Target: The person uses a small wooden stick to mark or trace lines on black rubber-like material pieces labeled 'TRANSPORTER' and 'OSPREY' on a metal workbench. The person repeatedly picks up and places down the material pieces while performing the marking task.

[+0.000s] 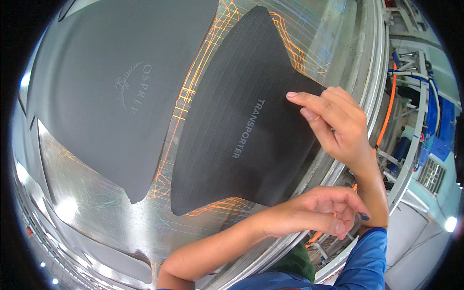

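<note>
A black, pleated-looking panel [232,101] with pale lettering lies flat on a shiny table, partly covering orange marked outlines. Over its right end is my right hand [340,123], index finger stretched out and thumb a little apart from it. A short, thin orange streak shows on the thumb; I cannot tell what it is. My left hand [321,210] hangs above the table's near edge, close to my right forearm, its fingers loosely curled and apart from the thumb. A small dark blue patch sits at one of its fingertips, too small to name.
A larger dark grey panel [111,92] with a printed emblem lies to the left. The metallic table [116,217] carries orange and coloured lines and ends in a raised metal rail [369,82]. Beyond the rail are a frame [403,169], an orange hose [389,106] and blue parts.
</note>
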Available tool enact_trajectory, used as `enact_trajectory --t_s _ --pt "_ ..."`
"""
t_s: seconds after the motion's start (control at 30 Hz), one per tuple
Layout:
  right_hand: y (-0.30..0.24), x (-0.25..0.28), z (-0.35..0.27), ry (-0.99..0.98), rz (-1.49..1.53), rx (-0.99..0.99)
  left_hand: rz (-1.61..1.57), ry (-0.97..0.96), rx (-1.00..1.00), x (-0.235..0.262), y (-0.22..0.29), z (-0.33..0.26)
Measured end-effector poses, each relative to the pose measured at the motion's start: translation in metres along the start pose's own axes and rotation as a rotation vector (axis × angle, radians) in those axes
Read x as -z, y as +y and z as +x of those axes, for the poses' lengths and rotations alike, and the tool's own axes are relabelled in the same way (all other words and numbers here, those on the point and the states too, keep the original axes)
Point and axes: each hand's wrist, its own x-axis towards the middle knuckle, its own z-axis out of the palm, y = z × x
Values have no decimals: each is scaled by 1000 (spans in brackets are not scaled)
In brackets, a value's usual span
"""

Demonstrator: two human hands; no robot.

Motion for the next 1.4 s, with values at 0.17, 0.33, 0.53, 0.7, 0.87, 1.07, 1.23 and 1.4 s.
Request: enact_trajectory --t_s 0.17,0.33,0.53,0.7,0.87,1.07,1.23,1.4 --pt "3 -11 0 59 64 29 18 -10 24 -1 4 1" --pt "8 -16 0 96 100 41 44 6 76 -1 6 0" --pt "8 -16 1 178 71 -16 19 30 74 -1 7 -4" --pt "9 -14 1 150 75 -15 33 39 66 -3 8 -2" --pt "10 -12 2 123 91 -25 35 53 79 -3 7 -1" --pt "17 -26 -12 316 447 -137 46 83 76 -4 7 0" --pt "14 -25 -11 310 419 -217 -55 211 7 -3 6 -1" --pt "20 -15 -6 406 564 -398 -35 420 -197 4 7 -1"
